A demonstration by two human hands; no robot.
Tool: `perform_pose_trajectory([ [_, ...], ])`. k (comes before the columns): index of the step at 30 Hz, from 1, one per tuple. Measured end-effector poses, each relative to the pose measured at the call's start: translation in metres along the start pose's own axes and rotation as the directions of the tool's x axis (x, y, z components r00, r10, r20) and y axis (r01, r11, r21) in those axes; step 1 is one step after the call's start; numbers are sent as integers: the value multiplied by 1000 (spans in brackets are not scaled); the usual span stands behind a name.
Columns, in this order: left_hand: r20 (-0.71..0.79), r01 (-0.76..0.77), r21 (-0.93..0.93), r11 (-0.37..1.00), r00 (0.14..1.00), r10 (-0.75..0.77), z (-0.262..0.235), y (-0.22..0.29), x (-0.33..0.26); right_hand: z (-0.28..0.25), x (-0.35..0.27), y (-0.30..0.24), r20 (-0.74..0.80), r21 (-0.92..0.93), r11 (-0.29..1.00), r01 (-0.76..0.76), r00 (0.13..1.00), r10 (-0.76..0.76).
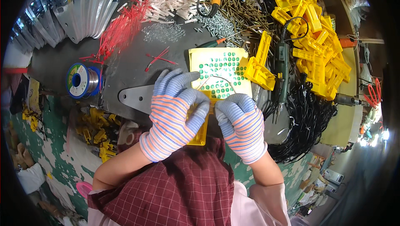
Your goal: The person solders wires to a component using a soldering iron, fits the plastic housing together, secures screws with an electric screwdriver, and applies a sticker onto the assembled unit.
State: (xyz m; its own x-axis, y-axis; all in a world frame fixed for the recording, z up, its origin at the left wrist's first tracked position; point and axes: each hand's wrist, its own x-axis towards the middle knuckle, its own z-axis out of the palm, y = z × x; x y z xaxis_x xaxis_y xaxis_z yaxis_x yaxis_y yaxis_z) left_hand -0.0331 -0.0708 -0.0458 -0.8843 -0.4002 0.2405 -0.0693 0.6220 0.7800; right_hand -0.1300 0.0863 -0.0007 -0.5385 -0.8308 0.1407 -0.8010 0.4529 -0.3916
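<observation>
Both my hands wear striped knit gloves. My left hand is closed round a yellow plastic housing held over my lap at the table's front edge. At the housing's upper end, my right hand has its thumb and fingers pinched together. What lies in that pinch is hidden. A thin wire arches just above the fingertips, in front of a pale yellow sheet with rows of green round stickers. A flat grey metal plate with holes lies beside my left hand.
A blue solder spool stands left, near red wires. Screws and white strips lie at the back. To the right are a green-handled corded tool, piled yellow housings and black cables. Metal plates stand back left.
</observation>
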Motion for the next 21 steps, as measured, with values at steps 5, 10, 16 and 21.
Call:
perform_pose_trajectory([
  [5, 35, -74, 22, 997, 997, 73, -1, -4, 1, 2, 2, -3, -54, 103, 995, -19, 998, 24],
  [10, 61, -99, -7, 995, 993, 99, -4, -5, 2, 2, 4, -3, -64, 138, 990, -19, 998, 28],
  [16, 105, -70, -88, 994, 991, 79, -8, -6, 4, -3, 1, 8, -175, 307, 952, 18, 984, 38],
  [21, 95, -88, -85, 993, 991, 96, -6, -9, 4, -6, 7, 5, -1, 360, 933, 8, 1000, -8],
])
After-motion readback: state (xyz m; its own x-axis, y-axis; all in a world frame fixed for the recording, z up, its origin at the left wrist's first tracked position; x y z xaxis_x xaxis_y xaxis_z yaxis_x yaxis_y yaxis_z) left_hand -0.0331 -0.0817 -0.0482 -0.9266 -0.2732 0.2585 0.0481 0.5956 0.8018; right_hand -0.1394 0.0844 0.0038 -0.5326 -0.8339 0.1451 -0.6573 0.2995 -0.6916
